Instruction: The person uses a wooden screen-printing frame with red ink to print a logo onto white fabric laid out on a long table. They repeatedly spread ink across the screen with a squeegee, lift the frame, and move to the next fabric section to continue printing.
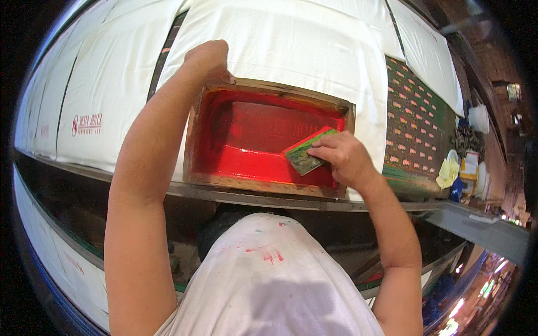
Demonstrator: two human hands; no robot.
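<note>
Squeegee [305, 160] gripped in right hand [348, 161]; left hand [210, 59] at wooden frame [258, 185], its grip unclear.

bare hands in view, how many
2: left bare hand at the far-left corner of the rectangular wooden frame, right bare hand holding the green-and-grey squeegee.

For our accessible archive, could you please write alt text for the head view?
A bare right hand holds a squeegee inside a wooden screen-printing frame coated with red ink, while the left hand is at the frame's far left corner. The frame lies on white fabric; another white piece lies to its left.
</note>
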